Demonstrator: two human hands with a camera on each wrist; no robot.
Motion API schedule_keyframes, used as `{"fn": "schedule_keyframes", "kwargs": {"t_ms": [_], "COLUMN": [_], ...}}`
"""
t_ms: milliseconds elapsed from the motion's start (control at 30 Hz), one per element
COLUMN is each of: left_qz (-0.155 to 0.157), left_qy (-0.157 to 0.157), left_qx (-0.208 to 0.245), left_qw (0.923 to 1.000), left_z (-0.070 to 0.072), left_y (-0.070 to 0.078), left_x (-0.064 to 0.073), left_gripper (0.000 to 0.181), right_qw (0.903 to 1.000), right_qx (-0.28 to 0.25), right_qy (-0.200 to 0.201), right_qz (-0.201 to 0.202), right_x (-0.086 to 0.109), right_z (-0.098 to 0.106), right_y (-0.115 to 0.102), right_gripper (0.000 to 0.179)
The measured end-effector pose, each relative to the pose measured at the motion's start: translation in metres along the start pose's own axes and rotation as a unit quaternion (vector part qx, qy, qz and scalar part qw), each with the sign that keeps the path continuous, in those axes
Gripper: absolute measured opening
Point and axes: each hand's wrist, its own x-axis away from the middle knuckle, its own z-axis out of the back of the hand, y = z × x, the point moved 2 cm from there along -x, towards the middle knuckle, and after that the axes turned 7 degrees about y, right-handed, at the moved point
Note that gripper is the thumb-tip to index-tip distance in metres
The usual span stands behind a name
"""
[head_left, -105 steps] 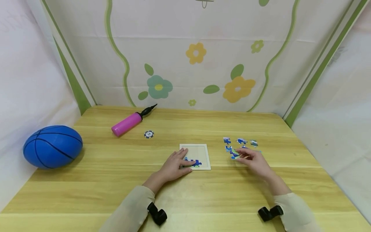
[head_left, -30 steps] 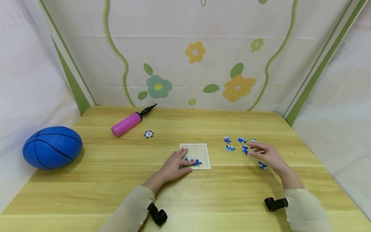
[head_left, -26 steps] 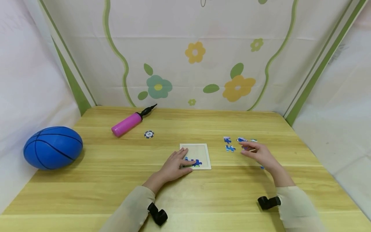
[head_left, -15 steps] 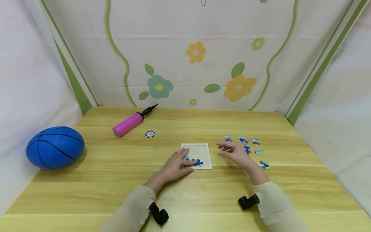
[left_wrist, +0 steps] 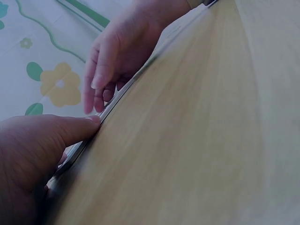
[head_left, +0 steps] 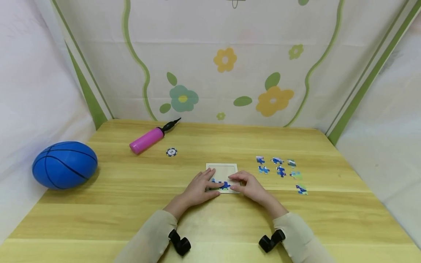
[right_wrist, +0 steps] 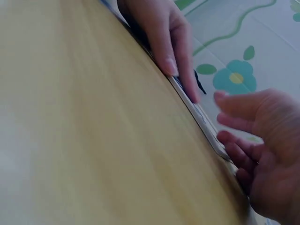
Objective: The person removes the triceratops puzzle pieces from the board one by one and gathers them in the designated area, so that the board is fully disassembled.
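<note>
A shallow white puzzle tray [head_left: 222,164] lies on the table before me, with joined blue and green puzzle pieces [head_left: 225,185] along its near edge. My left hand [head_left: 196,188] rests over the tray's left side, fingers extended across those pieces and partly hiding them. At the right side, my right hand [head_left: 250,187] reaches in with its fingertips close beside the pieces. The right wrist view shows that thumb and fingers [right_wrist: 239,105] apart at the tray's edge, with nothing visible between them.
Several loose puzzle pieces [head_left: 281,171] lie to the tray's right, one piece [head_left: 301,189] nearer to me. Left of the tray are a poker chip [head_left: 171,152], a pink hand pump [head_left: 147,140] and a blue ball [head_left: 64,165]. A floral curtain [head_left: 197,73] hangs behind the table.
My right hand set down the green and blue puzzle piece it pinched earlier, at the lower right. It then moved left from the loose pieces to the tray. My left hand stayed put.
</note>
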Motion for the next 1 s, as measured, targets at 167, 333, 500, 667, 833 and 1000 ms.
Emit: {"fn": "schedule_keyframes", "kwargs": {"t_ms": [167, 333, 500, 667, 833, 1000], "left_qz": [-0.004, -0.005, -0.005, -0.002, -0.006, 0.006], "left_qy": [0.003, 0.002, 0.003, 0.005, 0.011, 0.022], "left_qx": [0.002, 0.001, -0.003, 0.002, 0.014, 0.028], "left_qw": [1.0, 1.0, 1.0, 1.0, 0.9998, 0.9994], "left_z": [-0.0001, -0.0014, -0.0019, -0.0006, 0.0014, 0.0049], "left_y": [-0.0008, -0.0012, -0.0015, -0.0012, 0.0001, -0.0028], "left_x": [0.0014, 0.0011, 0.0002, -0.0007, -0.0004, 0.0029], "left_gripper": [0.034, 0.034, 0.034, 0.034, 0.034, 0.036], "right_qw": [0.9954, 0.9932, 0.9915, 0.9902, 0.9899, 0.9902], "right_qx": [0.086, 0.105, 0.119, 0.128, 0.13, 0.126], "right_qy": [0.018, 0.029, 0.027, 0.03, 0.032, 0.034], "right_qz": [0.038, 0.043, 0.046, 0.046, 0.049, 0.049], "right_x": [0.002, 0.0037, 0.0043, 0.0036, 0.003, 0.003], "right_z": [-0.0096, -0.0103, -0.0102, -0.01, -0.0108, -0.0113], "right_y": [-0.0001, -0.0022, -0.0044, -0.006, -0.0036, -0.0017], "right_gripper": [0.033, 0.033, 0.033, 0.031, 0.03, 0.031]}}
